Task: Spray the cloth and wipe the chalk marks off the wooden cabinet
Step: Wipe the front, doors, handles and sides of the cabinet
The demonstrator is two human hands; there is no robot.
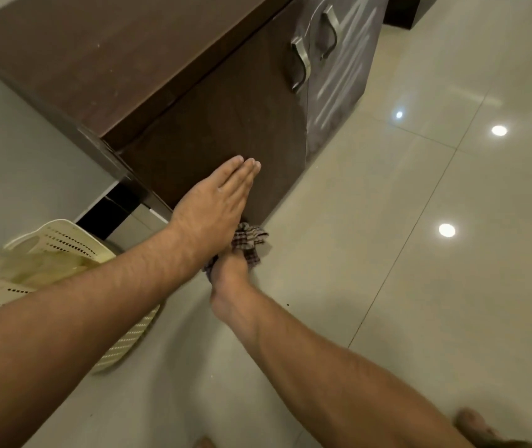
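Approx. half done: right grip (229,270) clutching checked brown cloth (250,236) low on dark wooden cabinet (213,124) mid-frame, left grip (219,195) flat, released; upper-right white chalk marks (339,76) unwiped.

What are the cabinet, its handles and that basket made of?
Cabinet: dark brown wood or wood-look laminate, matte, faint grain. Handles: brushed silvery metal, by the dull sheen. Basket: cream plastic, seemingly, with moulded perforated rows.

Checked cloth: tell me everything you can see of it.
The checked cloth looks like thin woven fabric, brown-and-pale plaid, crumpled into a wad. The right hand grips it low at the bottom corner of the cabinet door, near the floor tiles. The left hand overlaps it from above, hiding part. Dampness cannot be told.
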